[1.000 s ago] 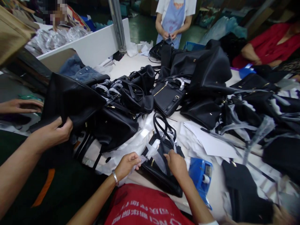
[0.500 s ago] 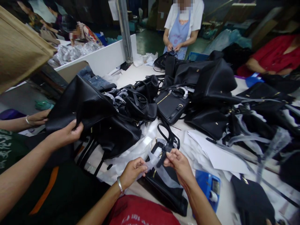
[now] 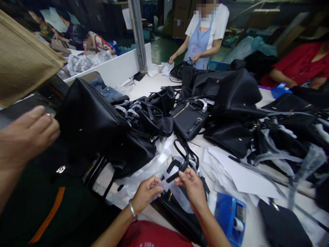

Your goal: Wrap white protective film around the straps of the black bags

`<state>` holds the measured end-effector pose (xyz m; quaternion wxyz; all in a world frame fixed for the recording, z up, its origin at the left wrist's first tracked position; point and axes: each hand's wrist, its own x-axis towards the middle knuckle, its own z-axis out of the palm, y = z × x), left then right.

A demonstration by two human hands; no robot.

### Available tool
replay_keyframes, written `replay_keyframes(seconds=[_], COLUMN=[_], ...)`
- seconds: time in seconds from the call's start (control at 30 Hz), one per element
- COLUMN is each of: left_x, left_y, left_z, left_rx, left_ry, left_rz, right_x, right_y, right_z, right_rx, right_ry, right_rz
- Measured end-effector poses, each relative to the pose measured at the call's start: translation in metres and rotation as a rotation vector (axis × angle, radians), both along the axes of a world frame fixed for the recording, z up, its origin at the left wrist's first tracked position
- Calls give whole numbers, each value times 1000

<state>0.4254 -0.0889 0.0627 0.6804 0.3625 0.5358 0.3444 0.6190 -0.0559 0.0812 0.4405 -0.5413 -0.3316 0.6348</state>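
Note:
My left hand (image 3: pixel 147 195), with a silver bracelet at the wrist, pinches the end of a translucent plastic wrapping strip (image 3: pixel 181 196). Between the thumb and fingers of my right hand (image 3: pixel 192 187) is a black strap (image 3: pixel 185 164), its flat end pointing toward my left hand. Part of the strap loops up and away above my fingers. Beneath both hands lies a black handbag (image 3: pixel 174 218) with a gold zip, partly covered by the strip and my right forearm.
Right of my forearm sits a blue device (image 3: pixel 230 218) with a white knob. White paper sheets (image 3: pixel 239 175) and more black bags (image 3: pixel 189 118) cover the table. At left, a co-worker's hand (image 3: pixel 38 132) is beside a large black bag (image 3: pixel 84 116). An aproned person (image 3: pixel 199 43) stands across.
The strap end has separated from the plastic strip and now points left in my right hand. At left, the co-worker's near hand has come off the large bag. The aproned person's arm reaches sideways.

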Motion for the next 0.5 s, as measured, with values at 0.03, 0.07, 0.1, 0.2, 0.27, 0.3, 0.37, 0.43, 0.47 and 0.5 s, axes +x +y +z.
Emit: replay_keyframes(seconds=[0.03, 0.07, 0.1, 0.2, 0.27, 0.3, 0.37, 0.43, 0.47, 0.5], left_x=[0, 0, 0, 1, 2, 3, 5, 7, 8, 8], left_y=[0, 1, 1, 2, 2, 2, 1, 0, 0, -1], left_z=[0, 0, 1, 2, 2, 1, 0, -2, -3, -4], left_rx=[2, 4, 6, 19, 40, 48, 53, 30, 14, -4], left_ry=[0, 0, -1, 7, 18, 24, 31, 26, 19, 10], left_rz=[-4, -5, -6, -6, -6, -4, 6, 31, 46, 60], right_x=[0, -1, -1, -3, -6, -7, -12, -17, -20, -22], right_y=[0, 0, 0, 0, -1, -2, -4, -8, -10, -12], right_z=[0, -1, -2, -3, -5, -7, -11, -17, -20, -23], right_rx=[0, -2, -5, -20, -21, -17, -9, -19, -30, -43], right_ry=[1, 2, 2, 3, -12, -26, -54, -69, -70, -67], right_rz=[6, 13, 19, 44, 60, 59, 50, 46, 55, 70])
